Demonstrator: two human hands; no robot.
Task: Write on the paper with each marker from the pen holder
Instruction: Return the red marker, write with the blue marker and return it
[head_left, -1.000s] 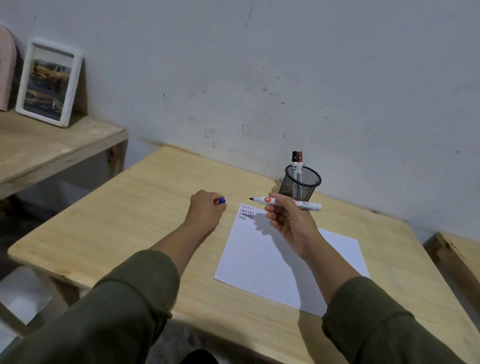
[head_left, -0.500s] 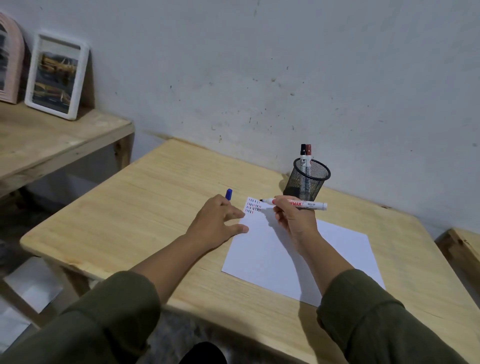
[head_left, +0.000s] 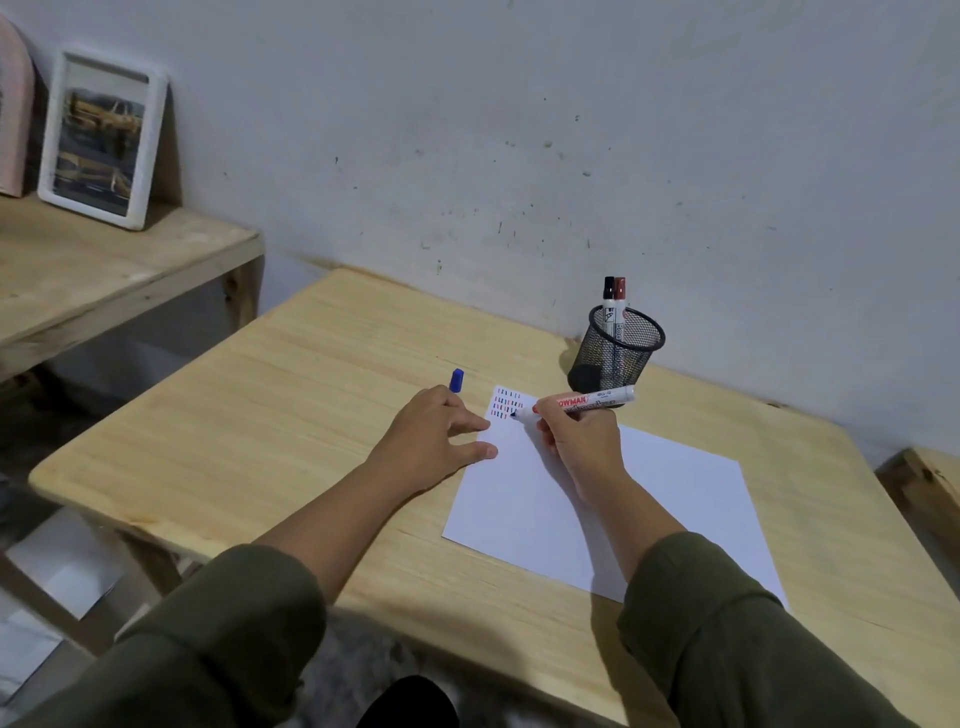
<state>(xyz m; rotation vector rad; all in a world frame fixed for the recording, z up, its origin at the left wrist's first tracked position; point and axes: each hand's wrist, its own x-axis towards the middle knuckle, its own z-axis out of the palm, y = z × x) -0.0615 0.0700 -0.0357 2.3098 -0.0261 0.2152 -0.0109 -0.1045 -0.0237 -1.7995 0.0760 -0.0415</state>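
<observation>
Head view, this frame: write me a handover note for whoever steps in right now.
Right hand grips the uncapped marker, tip at the marks in the paper's far left corner. Left hand rests flat, fingertips on the paper's edge; the blue cap pokes out just behind it. Pen holder holds two capped markers. Done: rows of red, blue and dark strokes. Left: finish this stroke, recap, return it.

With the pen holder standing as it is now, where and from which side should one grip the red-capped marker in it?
Pinch the red-capped marker by its cap end from above: it stands upright, only its top clears the pen holder rim, and a black-capped marker touches its left.
</observation>
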